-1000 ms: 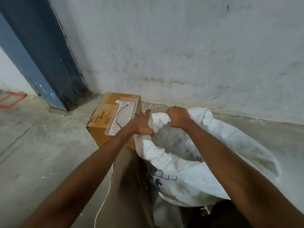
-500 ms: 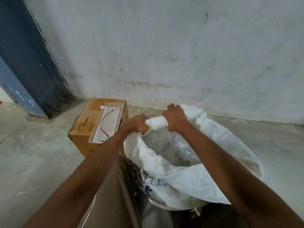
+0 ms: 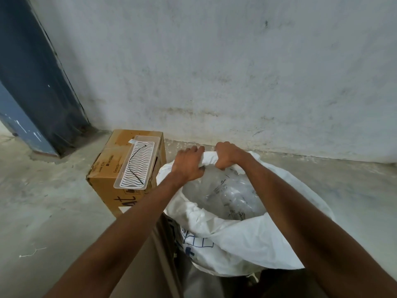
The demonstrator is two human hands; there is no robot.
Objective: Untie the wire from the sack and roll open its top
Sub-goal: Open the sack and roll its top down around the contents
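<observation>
Change since half a second ago: both hands have kept their hold on the sack's far rim and sit closer together on it, with less rolled fabric showing between them; the left hand now lies flatter over the rim, knuckles up; the mouth of the sack gapes wider, showing more of the clear plastic inside.
Pillar [image 3: 32, 82]: dark blue, flat-faced, scuffed with pale flecks near its foot, at the far left against the wall.
Floor [image 3: 43, 201]: rough grey concrete, dusty, with a scrap of white thread lying on it.
Cardboard box [image 3: 107, 164]: brown, rectangular, creased, with handwriting on its near side; it stands just left of the sack.
Tray [image 3: 137, 162]: clear shallow plastic, oblong, with a white wavy-lined base, resting on top of the box, its long side running away from the viewer.
Wire [image 3: 134, 162]: thin, black, gently curved, lying lengthwise in the tray, apart from the sack.
Left hand [image 3: 189, 164]: fingers curled over the rolled far rim, clutching the white fabric.
Sack [image 3: 247, 239]: white woven plastic, crinkled, with blue printed lines on its near side; it stands upright on the floor between the forearms, long axis vertical, mouth facing up.
Sack contents [image 3: 232, 194]: clear crumpled plastic with small dark print.
Right hand [image 3: 227, 154]: fist closed around the same rolled rim, just right of the left hand.
Wall [image 3: 236, 72]: grey plaster, stained and mottled along its base.
</observation>
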